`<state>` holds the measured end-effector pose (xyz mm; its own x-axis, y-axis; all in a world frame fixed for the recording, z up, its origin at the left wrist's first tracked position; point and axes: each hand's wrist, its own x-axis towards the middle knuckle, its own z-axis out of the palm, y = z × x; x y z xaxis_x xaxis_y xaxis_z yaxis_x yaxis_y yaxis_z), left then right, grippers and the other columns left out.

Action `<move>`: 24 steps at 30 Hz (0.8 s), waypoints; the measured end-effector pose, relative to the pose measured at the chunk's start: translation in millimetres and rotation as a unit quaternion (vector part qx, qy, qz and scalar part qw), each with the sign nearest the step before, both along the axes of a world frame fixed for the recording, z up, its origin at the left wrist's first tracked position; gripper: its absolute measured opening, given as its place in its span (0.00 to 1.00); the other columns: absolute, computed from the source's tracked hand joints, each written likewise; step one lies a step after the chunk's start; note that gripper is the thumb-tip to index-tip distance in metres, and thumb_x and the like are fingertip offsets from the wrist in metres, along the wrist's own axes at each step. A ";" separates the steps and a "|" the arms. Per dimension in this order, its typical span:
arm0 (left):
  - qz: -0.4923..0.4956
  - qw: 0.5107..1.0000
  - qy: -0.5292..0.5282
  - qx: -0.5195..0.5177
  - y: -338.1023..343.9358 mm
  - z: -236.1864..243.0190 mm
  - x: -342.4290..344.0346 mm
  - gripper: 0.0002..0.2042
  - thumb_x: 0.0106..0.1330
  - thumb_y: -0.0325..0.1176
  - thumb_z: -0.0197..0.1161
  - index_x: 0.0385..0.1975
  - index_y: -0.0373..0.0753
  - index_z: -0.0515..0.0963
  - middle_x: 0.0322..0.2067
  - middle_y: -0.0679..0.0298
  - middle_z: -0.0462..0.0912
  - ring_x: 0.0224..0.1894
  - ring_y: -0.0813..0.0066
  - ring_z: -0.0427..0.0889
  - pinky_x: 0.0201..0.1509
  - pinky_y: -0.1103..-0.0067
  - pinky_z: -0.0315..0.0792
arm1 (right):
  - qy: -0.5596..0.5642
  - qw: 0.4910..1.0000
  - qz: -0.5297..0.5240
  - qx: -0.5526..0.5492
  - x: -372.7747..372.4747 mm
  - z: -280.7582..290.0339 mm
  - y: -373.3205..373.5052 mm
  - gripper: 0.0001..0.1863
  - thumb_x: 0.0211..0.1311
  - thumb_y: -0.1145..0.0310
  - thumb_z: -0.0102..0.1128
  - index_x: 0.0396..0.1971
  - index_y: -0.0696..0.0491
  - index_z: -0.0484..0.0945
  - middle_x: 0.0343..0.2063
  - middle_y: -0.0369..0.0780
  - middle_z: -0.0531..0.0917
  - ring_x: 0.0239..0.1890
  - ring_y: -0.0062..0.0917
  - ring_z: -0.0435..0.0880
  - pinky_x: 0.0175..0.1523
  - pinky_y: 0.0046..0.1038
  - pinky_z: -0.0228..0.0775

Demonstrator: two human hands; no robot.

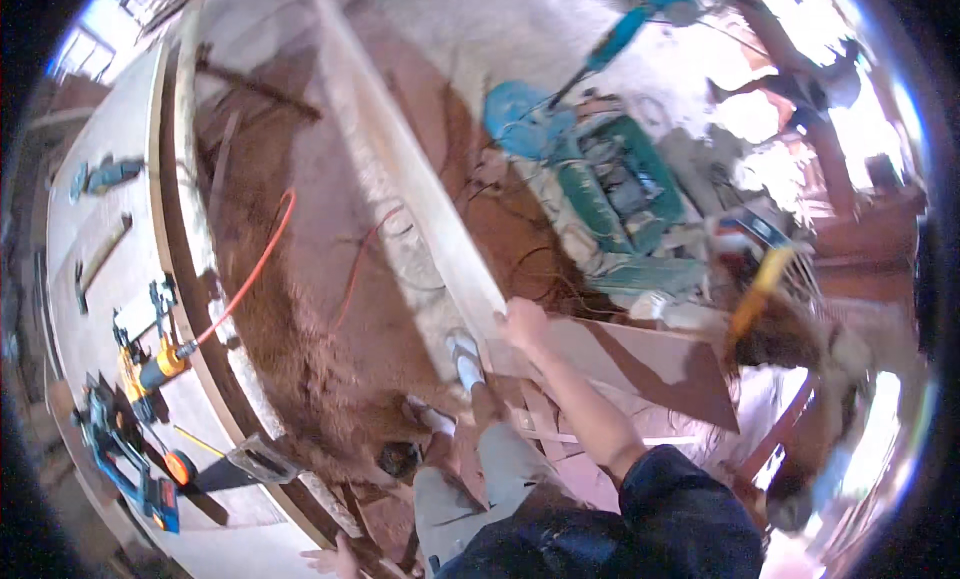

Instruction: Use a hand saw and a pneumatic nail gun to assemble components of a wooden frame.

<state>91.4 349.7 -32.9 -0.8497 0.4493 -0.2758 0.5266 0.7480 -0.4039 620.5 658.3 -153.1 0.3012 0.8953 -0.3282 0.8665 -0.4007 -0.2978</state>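
My right hand (525, 327) is closed round the near end of a long pale wooden board (415, 174), which stretches away toward the top of the view. Beside that hand, a flat wooden panel (650, 364) lies to the right. Down at the lower edge, my left hand (335, 561) has its fingers spread, holding nothing, close to the wooden edge of the workbench (215, 524). Whether it touches that edge I cannot tell. On the bench are a yellow-and-black nail gun (155, 374), a blue cordless tool (130, 469) and a hammer (100, 264).
An orange air hose (262, 269) runs from the nail gun over the brown floor. A teal power tool (105, 177) lies farther along the bench. Right of the board stand a green crate (660, 229) with things inside and a blue basin (520, 114). Cables and scraps lie around.
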 end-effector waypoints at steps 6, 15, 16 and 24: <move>0.007 0.972 -0.219 0.085 15.7 50.3 40.4 0.50 0.58 0.53 0.62 0.67 0.26 0.37 0.65 0.30 0.39 0.70 0.41 0.36 0.71 0.58 0.34 | -0.089 0.986 0.021 -0.136 1.6 160.3 -144.1 0.18 0.48 0.55 0.61 0.21 0.58 0.81 0.23 0.49 0.82 0.26 0.43 0.83 0.32 0.43 0.74; -0.164 0.674 -0.683 0.231 97.4 99.0 173.7 0.13 0.67 0.35 0.56 0.35 0.29 0.77 0.30 0.57 0.82 0.34 0.75 0.78 0.38 0.77 0.72 | -0.007 0.990 -0.107 -0.088 -20.8 184.2 -453.3 0.13 0.50 0.59 0.59 0.26 0.55 0.82 0.24 0.50 0.81 0.31 0.45 0.82 0.36 0.42 0.72; -0.243 0.653 -0.684 0.217 116.8 94.6 184.1 0.16 0.67 0.40 0.56 0.31 0.28 0.76 0.26 0.54 0.81 0.30 0.72 0.78 0.37 0.75 0.71 | -0.011 0.991 -0.105 -0.087 -23.0 181.5 -481.1 0.13 0.51 0.59 0.58 0.27 0.55 0.82 0.24 0.50 0.81 0.32 0.45 0.82 0.37 0.42 0.72; -0.270 0.677 -0.682 0.065 240.0 69.2 294.7 0.32 0.61 0.62 0.50 0.34 0.31 0.78 0.24 0.53 0.80 0.26 0.66 0.81 0.29 0.70 0.72 | -0.015 0.965 -0.046 -0.257 -44.9 273.7 -544.6 0.12 0.47 0.60 0.56 0.19 0.52 0.82 0.23 0.49 0.82 0.28 0.43 0.82 0.36 0.43 0.72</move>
<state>386.1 589.7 36.3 0.4523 0.6884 -0.5671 0.5551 0.2804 0.7831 575.6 113.7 120.6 0.3873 0.5865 -0.7113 0.8259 -0.5637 -0.0151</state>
